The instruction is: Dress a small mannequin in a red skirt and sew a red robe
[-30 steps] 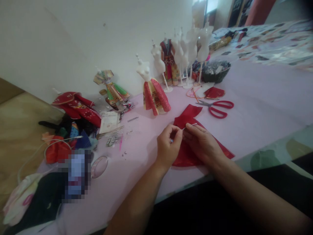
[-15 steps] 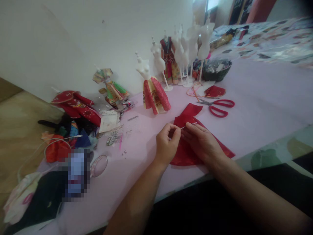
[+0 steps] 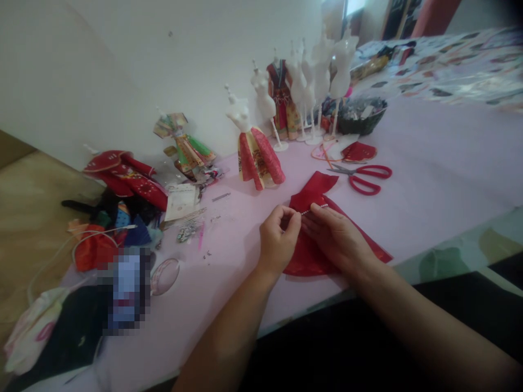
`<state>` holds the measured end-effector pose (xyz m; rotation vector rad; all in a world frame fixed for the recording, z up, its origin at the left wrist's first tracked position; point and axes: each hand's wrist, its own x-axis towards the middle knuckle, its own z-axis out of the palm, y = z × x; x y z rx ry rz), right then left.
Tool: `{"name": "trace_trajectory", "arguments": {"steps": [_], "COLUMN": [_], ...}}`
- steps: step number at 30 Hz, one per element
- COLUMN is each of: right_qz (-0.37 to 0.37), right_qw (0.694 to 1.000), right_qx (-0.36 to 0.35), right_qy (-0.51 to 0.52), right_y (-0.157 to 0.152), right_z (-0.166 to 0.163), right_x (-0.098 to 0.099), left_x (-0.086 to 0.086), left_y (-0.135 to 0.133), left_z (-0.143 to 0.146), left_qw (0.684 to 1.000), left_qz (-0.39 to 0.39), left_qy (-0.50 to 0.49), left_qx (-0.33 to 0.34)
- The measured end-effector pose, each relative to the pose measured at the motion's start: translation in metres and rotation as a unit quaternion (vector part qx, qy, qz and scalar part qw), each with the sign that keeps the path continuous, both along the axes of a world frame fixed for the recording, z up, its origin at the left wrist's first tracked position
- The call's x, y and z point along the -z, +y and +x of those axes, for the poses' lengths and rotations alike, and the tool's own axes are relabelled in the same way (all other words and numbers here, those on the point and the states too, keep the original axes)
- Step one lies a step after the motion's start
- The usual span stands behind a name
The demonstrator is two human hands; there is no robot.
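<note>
Red cloth (image 3: 314,190) on the counter (image 3: 433,174), yeah? Where'd it lie rel. to the hands?

Mostly right under them. Long axis ran from the narrow top, far side, down to the wide flared end, near and to the right. Right hand (image 3: 337,237) was on it, so that one was closer; left hand (image 3: 279,239) sat just off its left edge.

And b/w them?

Short beaded strip (image 3: 316,208), whitish, running approx. sideways across the cloth's narrow part.

State of the hands?

Left was curled, narrow, thumb + finger pinched at the strip's left end. Right lay low, fingers along the other end; can't tell if it gripped or only pressed.

Anything in the way?

Nothing b/w hands and strip. Red-handled scissors (image 3: 365,186) lay beyond the cloth, to the right, not touching. Past those, small red cut piece (image 3: 358,151) and dark basket (image 3: 362,124) of scraps. Left of the cloth, small patterned dress (image 3: 256,158) on a white stand, then paper slip (image 3: 180,201) further along.
</note>
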<state>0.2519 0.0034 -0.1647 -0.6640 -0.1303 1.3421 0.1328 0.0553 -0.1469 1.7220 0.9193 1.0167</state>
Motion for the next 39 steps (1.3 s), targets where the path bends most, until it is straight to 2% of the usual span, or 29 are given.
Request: {"name": "trace_trajectory", "arguments": {"steps": [17, 29, 39], "right_qz": [-0.017, 0.034, 0.001], "right_qw": [0.999, 0.999, 1.0], "right_qx": [-0.023, 0.002, 0.001], "right_qy": [0.022, 0.001, 0.005], "right_y": [0.0003, 0.0008, 0.0015], "right_z": [0.0012, -0.0071, -0.005], "right_x": [0.0015, -0.0009, 0.0012], "left_x": [0.004, 0.0067, 0.0043], "left_y": [0.0038, 0.0055, 0.0048], "left_z": [0.0, -0.0005, 0.0], "left_qw": [1.0, 1.0, 1.0], "left_qz": [0.002, 0.004, -0.016], "left_qy": [0.009, 0.013, -0.004], "left_qx": [-0.007, -0.003, 0.0]}}
